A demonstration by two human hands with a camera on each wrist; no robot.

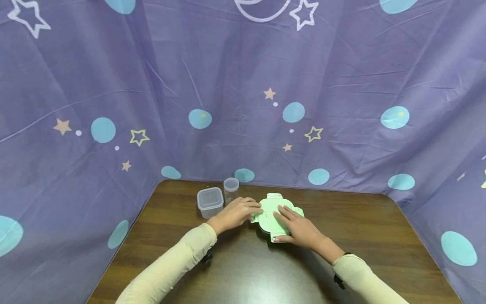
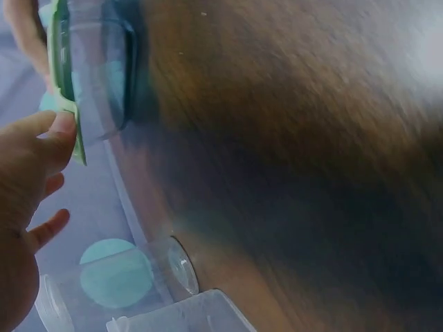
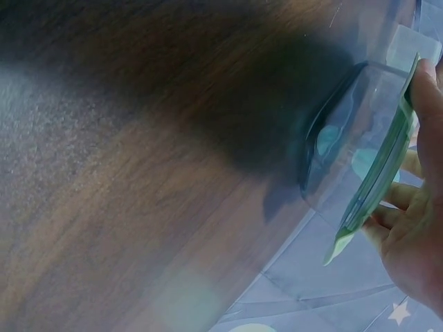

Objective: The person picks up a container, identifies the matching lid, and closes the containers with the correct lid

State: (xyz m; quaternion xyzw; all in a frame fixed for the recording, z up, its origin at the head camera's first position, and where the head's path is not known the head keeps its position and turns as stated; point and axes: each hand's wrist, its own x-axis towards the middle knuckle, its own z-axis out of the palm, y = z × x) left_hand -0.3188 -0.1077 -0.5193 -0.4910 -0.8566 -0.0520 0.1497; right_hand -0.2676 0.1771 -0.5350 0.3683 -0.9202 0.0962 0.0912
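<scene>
A pale green lid (image 1: pixel 270 207) with side flaps sits on a clear food container (image 3: pixel 349 138) on the table. Its flaps stick outward, as the back flap (image 1: pixel 274 196) shows. At the lid's left side, my left hand (image 1: pixel 236 214) touches the left flap (image 2: pixel 79 142) with the thumb tip; the fingers bend loosely near the lid's edge. My right hand (image 1: pixel 303 231) rests on the lid's right half with fingers spread. Its thumb lies on the front flap (image 1: pixel 273 239). The contents of the container are not discernible.
Left of the lidded container stand a square clear plastic box (image 1: pixel 210 202) with a lid and a clear cylindrical jar (image 1: pixel 230 188), just beyond my left hand. The brown wooden table (image 1: pixel 243 270) meets a purple patterned curtain (image 1: pixel 235 143) at the back.
</scene>
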